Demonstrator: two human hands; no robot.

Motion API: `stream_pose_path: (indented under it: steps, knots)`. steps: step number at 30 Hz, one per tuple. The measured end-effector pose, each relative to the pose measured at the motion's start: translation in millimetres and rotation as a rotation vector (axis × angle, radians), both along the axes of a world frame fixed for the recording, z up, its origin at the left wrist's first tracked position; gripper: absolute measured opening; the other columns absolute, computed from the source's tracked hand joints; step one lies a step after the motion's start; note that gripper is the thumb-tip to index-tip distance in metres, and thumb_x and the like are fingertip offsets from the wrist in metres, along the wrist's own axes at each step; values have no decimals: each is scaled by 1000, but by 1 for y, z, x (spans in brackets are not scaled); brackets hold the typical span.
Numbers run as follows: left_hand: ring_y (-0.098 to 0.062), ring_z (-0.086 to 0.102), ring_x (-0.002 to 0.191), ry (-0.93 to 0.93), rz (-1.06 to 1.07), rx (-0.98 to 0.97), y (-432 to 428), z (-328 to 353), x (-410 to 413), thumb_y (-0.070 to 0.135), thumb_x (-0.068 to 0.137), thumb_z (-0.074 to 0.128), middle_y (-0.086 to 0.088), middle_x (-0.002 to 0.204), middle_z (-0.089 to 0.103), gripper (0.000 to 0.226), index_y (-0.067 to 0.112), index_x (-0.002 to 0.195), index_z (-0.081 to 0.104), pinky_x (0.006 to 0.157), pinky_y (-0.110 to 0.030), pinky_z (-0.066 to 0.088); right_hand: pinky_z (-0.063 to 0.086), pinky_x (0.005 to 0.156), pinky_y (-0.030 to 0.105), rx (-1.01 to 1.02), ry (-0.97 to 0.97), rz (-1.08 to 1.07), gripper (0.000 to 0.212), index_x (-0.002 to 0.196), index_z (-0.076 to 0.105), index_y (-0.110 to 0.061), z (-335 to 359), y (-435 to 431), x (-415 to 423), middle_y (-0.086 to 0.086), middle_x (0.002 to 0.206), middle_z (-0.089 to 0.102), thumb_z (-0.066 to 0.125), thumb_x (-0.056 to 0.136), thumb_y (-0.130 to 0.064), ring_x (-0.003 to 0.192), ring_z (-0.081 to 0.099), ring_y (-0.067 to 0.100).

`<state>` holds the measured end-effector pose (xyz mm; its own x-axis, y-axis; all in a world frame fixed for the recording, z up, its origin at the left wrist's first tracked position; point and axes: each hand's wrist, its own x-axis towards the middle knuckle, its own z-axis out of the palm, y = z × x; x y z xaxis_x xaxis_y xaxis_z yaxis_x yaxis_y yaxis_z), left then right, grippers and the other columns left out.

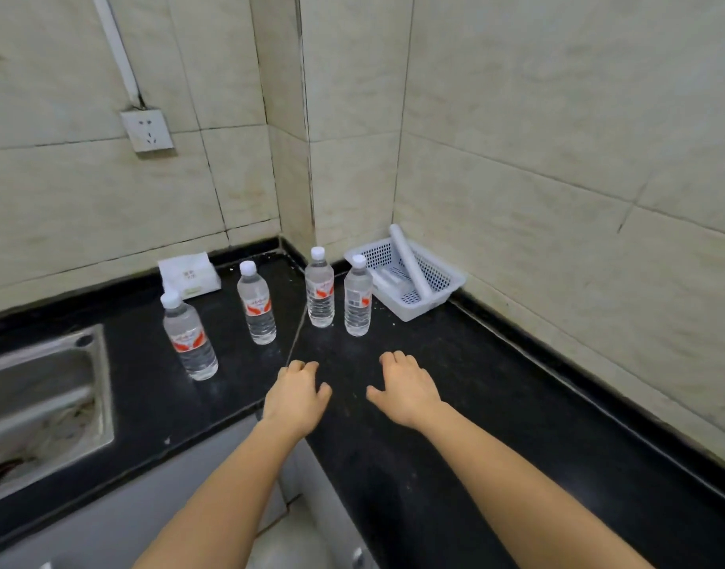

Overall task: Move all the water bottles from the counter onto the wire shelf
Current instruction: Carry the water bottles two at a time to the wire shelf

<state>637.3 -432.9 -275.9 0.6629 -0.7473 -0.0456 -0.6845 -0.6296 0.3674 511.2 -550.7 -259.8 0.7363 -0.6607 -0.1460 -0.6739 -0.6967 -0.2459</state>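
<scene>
Several clear water bottles with white caps and red labels stand upright on the black counter (455,363). One bottle (190,338) is nearest the sink, another bottle (258,305) is behind it to the right. Two more, a bottle (319,289) and a bottle (357,297), stand close together near the corner. My left hand (297,394) and my right hand (406,388) rest palm down on the counter in front of the bottles, fingers loosely apart, holding nothing. No wire shelf is in view.
A steel sink (44,404) is set into the counter at the left. A white plastic basket (418,277) with a white roll in it sits in the corner. A tissue pack (188,275) lies by the back wall, below a wall socket (147,129).
</scene>
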Motion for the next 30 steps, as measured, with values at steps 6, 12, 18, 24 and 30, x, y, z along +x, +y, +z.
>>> stream_pose_path:
  steps: [6, 12, 18, 24, 30]
  knots:
    - [-28, 47, 123, -40, -76, -26, -45, 0, 100, 31, 94, 45, -10, 135, 49, 47, 12, 136, 45, 100, -40, 43, 43, 100, 41, -3, 28, -41, 58, 138, 40, -9, -10, -45, 70, 9, 136, 47, 56, 92, -40, 125, 44, 27]
    - [-27, 48, 121, 8, -150, -69, -105, 2, 184, 29, 95, 46, -12, 134, 50, 42, 10, 132, 48, 100, -40, 43, 44, 100, 39, 10, -48, -167, 57, 136, 40, -11, -6, -102, 135, 9, 135, 49, 58, 90, -39, 124, 45, 26]
    - [-27, 39, 131, 84, -167, -217, -166, -3, 230, 30, 93, 51, -10, 146, 39, 56, 11, 143, 30, 102, -42, 41, 48, 93, 43, -34, -105, -247, 69, 146, 23, -13, -3, -145, 182, 13, 134, 47, 58, 91, -36, 117, 50, 30]
    - [-23, 35, 132, 54, -231, -245, -206, -5, 235, 38, 94, 48, -5, 148, 35, 63, 18, 147, 21, 97, -40, 44, 48, 94, 43, -93, -46, -196, 77, 154, 9, -26, -7, -167, 204, 7, 135, 45, 55, 94, -40, 118, 49, 27]
    - [-21, 44, 119, 46, -239, -282, -202, -13, 238, 36, 95, 48, -4, 130, 50, 52, 21, 143, 34, 84, -37, 46, 47, 89, 40, -203, -127, -178, 47, 143, 34, -15, -13, -159, 199, 7, 123, 56, 46, 100, -30, 110, 52, 26]
